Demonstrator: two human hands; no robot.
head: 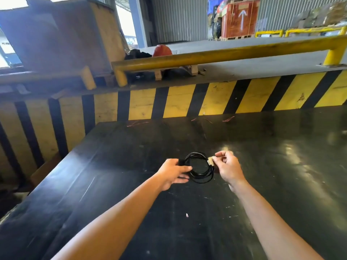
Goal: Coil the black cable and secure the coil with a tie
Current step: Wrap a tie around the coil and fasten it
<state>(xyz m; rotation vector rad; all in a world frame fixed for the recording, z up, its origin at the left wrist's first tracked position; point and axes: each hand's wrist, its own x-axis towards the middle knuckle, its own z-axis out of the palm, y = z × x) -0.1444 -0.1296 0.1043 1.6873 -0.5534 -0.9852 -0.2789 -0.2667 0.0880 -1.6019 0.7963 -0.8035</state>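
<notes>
The black cable [203, 176] is wound into a round coil of several loops, held just above the black table [131, 184]. My left hand [173, 173] grips the coil's left side, thumb across the strands, with a black plug end showing above the thumb. My right hand [228, 167] pinches a small pale tie [211, 161] at the coil's upper right edge. The tie touches the strands; whether it wraps around them I cannot tell.
Thin reddish wire scraps [137, 123] lie near the table's far edge. Behind it rises a yellow-and-black striped wall [216, 98] topped by a yellow rail [225, 55]. A tiny white fleck [187, 215] lies on the table between my forearms.
</notes>
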